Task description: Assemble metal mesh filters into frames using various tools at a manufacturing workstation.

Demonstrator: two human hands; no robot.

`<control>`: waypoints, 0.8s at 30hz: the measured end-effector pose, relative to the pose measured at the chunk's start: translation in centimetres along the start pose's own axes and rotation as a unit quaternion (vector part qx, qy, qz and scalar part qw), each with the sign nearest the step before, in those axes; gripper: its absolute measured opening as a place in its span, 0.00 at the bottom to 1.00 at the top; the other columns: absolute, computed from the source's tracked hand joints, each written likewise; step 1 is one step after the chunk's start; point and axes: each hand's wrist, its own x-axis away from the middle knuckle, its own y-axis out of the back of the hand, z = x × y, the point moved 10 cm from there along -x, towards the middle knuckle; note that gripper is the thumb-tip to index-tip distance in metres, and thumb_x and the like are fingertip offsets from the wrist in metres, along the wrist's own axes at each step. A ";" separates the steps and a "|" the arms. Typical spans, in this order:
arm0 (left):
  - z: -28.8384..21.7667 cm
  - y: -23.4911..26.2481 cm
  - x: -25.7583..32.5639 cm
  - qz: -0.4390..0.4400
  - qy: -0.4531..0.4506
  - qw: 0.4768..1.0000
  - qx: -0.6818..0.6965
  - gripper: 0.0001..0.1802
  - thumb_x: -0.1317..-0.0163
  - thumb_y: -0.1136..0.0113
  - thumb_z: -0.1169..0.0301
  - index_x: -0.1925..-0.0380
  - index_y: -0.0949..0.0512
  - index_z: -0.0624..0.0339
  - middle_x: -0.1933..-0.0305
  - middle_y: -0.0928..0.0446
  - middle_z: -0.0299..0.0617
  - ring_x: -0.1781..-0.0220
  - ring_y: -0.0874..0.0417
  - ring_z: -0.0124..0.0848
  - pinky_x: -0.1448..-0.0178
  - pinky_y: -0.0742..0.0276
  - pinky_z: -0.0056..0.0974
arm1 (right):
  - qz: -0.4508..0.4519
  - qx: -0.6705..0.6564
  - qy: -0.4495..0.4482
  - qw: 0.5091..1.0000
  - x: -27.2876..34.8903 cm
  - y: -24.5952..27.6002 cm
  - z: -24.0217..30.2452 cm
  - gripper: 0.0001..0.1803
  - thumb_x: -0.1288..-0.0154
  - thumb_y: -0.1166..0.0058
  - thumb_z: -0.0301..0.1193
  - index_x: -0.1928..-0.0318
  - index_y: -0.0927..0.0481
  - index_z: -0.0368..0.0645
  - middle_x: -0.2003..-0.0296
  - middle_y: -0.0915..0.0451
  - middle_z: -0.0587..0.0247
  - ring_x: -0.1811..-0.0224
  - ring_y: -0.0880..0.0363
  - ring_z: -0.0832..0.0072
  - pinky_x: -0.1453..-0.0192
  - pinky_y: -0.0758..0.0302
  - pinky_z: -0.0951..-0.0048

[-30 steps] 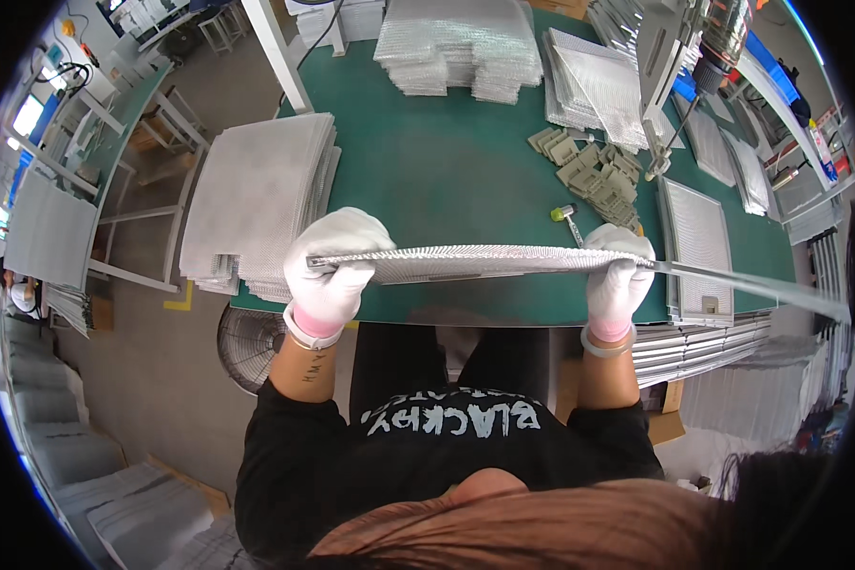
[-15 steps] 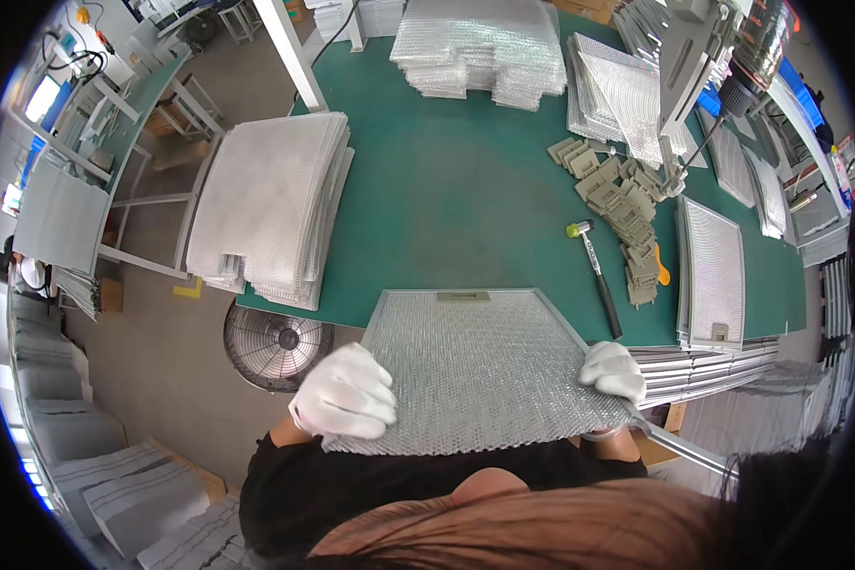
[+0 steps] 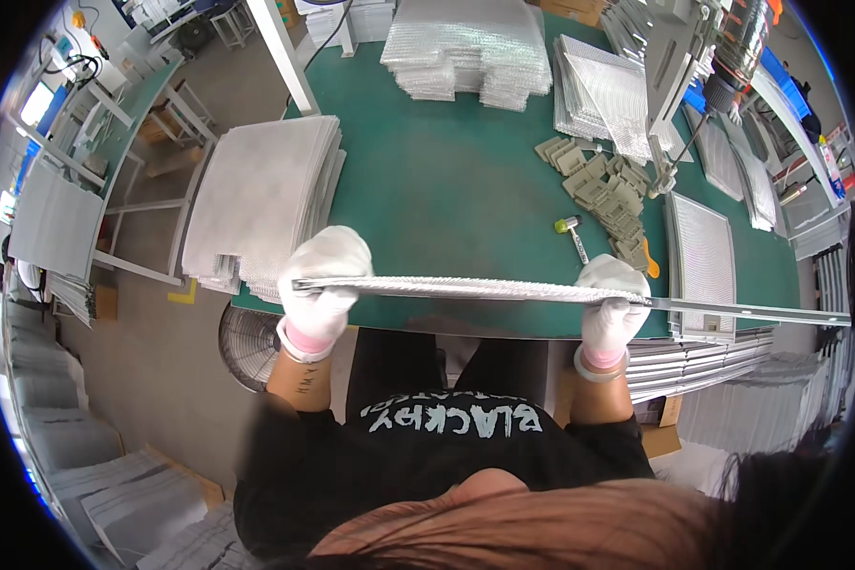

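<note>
A metal mesh filter panel (image 3: 465, 287) spans the space in front of me, turned edge-on so that its face is hidden. My left hand (image 3: 327, 261), in a white glove, is closed around its left end. Gloved in white as well, my right hand (image 3: 614, 285) grips the right end. A thin metal frame strip (image 3: 760, 312) sticks out to the right past that hand, across a framed filter panel (image 3: 711, 256) on the table. Just beyond my right hand lies a small hammer (image 3: 572, 231) with a yellow-green tip; its handle is partly covered.
A green table (image 3: 437, 190) carries stacked mesh sheets (image 3: 261, 185) at left and another mesh stack (image 3: 470, 47) at the back. Beige plastic clips (image 3: 598, 190) lie in a pile, with an orange handle (image 3: 651, 256) alongside. A tool on a stand (image 3: 731, 76) rises at right; a floor fan (image 3: 242, 347) stands at left.
The panel has swung from showing its mesh face to lying edge-on, raised and farther from my body. Both hands went with it, and it now covers part of the hammer.
</note>
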 end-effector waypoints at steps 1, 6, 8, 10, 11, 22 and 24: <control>-0.4 0.2 0.0 0.027 -0.018 0.999 -0.012 0.19 0.37 0.34 0.58 0.76 0.22 0.63 0.77 0.23 0.42 0.74 0.23 0.37 0.68 0.28 0.40 | 0.009 -0.006 0.030 0.999 -0.1 -0.4 0.5 0.17 0.29 0.44 0.42 0.65 0.23 0.39 0.74 0.20 0.56 0.73 0.23 0.69 0.70 0.28 0.73; -0.3 0.3 0.1 0.009 -0.055 0.998 -0.005 0.18 0.37 0.34 0.59 0.74 0.22 0.64 0.75 0.23 0.44 0.72 0.23 0.38 0.67 0.27 0.40 | -0.147 0.078 0.050 0.985 0.2 1.2 0.3 0.38 0.35 0.47 0.22 0.27 0.49 0.43 0.63 0.22 0.57 0.68 0.26 0.77 0.65 0.26 0.77; 1.0 0.7 0.1 -0.029 -0.022 0.999 -0.024 0.14 0.39 0.34 0.64 0.72 0.22 0.65 0.71 0.22 0.46 0.69 0.22 0.38 0.64 0.26 0.40 | -0.232 0.075 0.019 0.970 -0.2 2.2 0.4 0.52 0.44 0.51 0.14 0.22 0.63 0.45 0.54 0.24 0.55 0.64 0.24 0.75 0.62 0.23 0.76; 2.1 1.2 0.0 -0.024 0.028 0.999 -0.002 0.10 0.41 0.35 0.69 0.68 0.22 0.66 0.67 0.22 0.46 0.65 0.22 0.36 0.61 0.26 0.38 | -0.230 0.048 0.048 0.971 -1.3 1.1 1.0 0.58 0.47 0.44 0.13 0.23 0.67 0.45 0.52 0.24 0.54 0.62 0.23 0.76 0.61 0.22 0.75; 2.4 1.3 -0.1 -0.026 0.043 0.999 0.001 0.10 0.42 0.35 0.70 0.67 0.22 0.66 0.67 0.22 0.45 0.64 0.22 0.35 0.60 0.27 0.37 | -0.180 0.038 0.018 0.983 -1.7 1.1 0.5 0.59 0.46 0.43 0.13 0.23 0.67 0.46 0.54 0.23 0.54 0.62 0.23 0.75 0.61 0.23 0.75; 5.4 2.9 1.4 -0.095 0.164 0.980 0.056 0.15 0.45 0.30 0.68 0.63 0.21 0.66 0.63 0.21 0.42 0.62 0.22 0.30 0.56 0.27 0.33 | 0.348 0.209 0.050 0.913 -7.7 -3.6 6.0 0.17 0.46 0.36 0.19 0.54 0.18 0.40 0.66 0.19 0.57 0.66 0.19 0.62 0.61 0.23 0.68; 5.0 2.6 1.0 -0.043 0.174 0.984 0.008 0.16 0.47 0.29 0.68 0.63 0.20 0.67 0.64 0.21 0.41 0.63 0.21 0.29 0.57 0.26 0.32 | 0.415 0.223 0.082 0.878 -8.0 -5.7 7.6 0.10 0.46 0.36 0.21 0.61 0.19 0.40 0.66 0.19 0.57 0.66 0.19 0.60 0.60 0.23 0.68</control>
